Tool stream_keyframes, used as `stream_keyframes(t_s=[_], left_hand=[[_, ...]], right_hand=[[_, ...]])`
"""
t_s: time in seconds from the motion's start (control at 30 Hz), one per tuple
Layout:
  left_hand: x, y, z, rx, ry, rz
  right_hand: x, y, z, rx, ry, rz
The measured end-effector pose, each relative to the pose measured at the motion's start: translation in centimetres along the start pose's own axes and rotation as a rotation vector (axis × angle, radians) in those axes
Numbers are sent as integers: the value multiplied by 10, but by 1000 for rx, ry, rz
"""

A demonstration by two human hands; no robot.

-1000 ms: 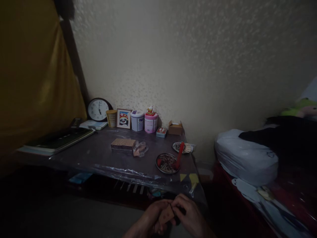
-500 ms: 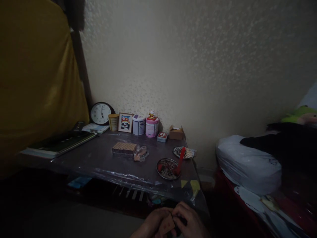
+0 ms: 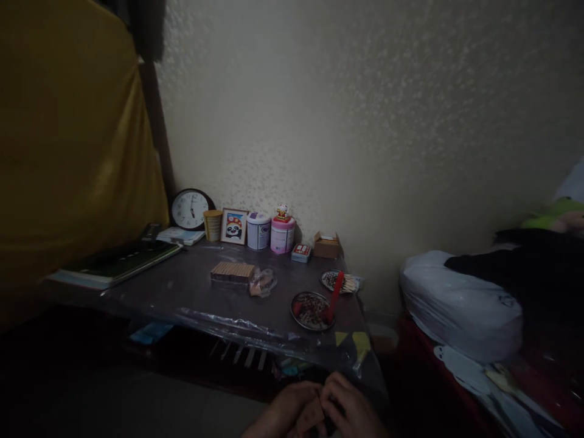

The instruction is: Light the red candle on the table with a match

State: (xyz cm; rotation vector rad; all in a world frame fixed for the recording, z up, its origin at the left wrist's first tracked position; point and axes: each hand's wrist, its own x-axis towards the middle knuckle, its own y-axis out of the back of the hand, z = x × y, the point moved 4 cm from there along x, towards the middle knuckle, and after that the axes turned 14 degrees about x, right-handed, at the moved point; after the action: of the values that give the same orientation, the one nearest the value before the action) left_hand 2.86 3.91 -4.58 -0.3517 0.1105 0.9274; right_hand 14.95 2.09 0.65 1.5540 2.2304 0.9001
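Observation:
At the bottom of the view, below the table's front edge, my two hands are close together. My left hand [image 3: 285,410] has its fingers curled round a small brown paper-like piece [image 3: 311,416] with faint reddish marks. My right hand [image 3: 350,406] is bent inward, its fingertips pinched at the upper right edge of that piece. The lower part of the piece is hidden by fingers and shadow. Nearest on the table is a round metal plate [image 3: 312,327] of dark and pale bits, a red spoon [image 3: 336,292] lying in it.
A row of thin brown pieces [image 3: 232,271] lies beside a clear plastic bag [image 3: 263,283]. A smaller plate [image 3: 327,280] holds pale sticks. Along the wall stand a clock [image 3: 190,210], cup [image 3: 212,225], framed picture [image 3: 234,227], two tins [image 3: 258,231] and a cardboard box [image 3: 326,246].
The view has shifted slightly, so the table things appear a little further right. Both hands keep hold of the brown piece, which tilts slightly differently.

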Motion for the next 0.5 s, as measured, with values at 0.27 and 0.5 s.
stream_keyframes(t_s=[0.27,0.5], left_hand=[[-5,-4,6,39,-48,84],[-2,6,11,97,-102,223]], right_hand=[[-1,1,-4,-78,23,98],[-2,12,15,-110,-21,289]])
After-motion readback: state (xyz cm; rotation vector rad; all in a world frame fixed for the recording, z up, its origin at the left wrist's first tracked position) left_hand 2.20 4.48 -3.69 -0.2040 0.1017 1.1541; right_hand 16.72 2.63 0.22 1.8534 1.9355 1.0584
